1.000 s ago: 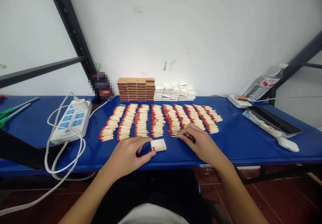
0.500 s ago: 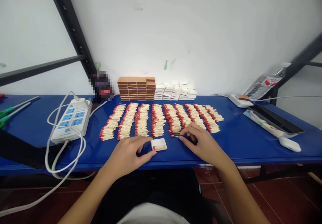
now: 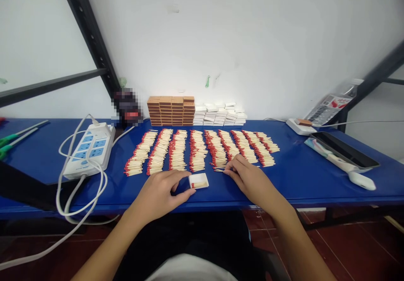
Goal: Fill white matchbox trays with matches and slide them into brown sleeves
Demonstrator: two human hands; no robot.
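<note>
A small white matchbox tray (image 3: 202, 177) lies near the table's front edge, with a few red-tipped matches along its near side. At its left end, my left hand (image 3: 166, 190) grips it, index finger at the far corner and thumb at the near one. Rows of red-headed matches (image 3: 178, 150) spread across the blue table behind it. My right hand (image 3: 249, 177) is closed in a pinch at the near end of a middle row. Its fingertips hold the pale end of a match (image 3: 218, 170), whose red head points left.
Brown matchboxes (image 3: 171, 112) are stacked by the wall, beside piled white trays (image 3: 217, 116). A power strip (image 3: 90, 150) with looping white cables stands left, near green-handled tools (image 3: 12, 140). To the right are a phone (image 3: 344, 149), a white-handled item (image 3: 341, 163) and a plastic bottle (image 3: 334, 102).
My right hand's fingers have drawn together into a pinch at the match end, moving slightly left. My left hand and the tray stay in place.
</note>
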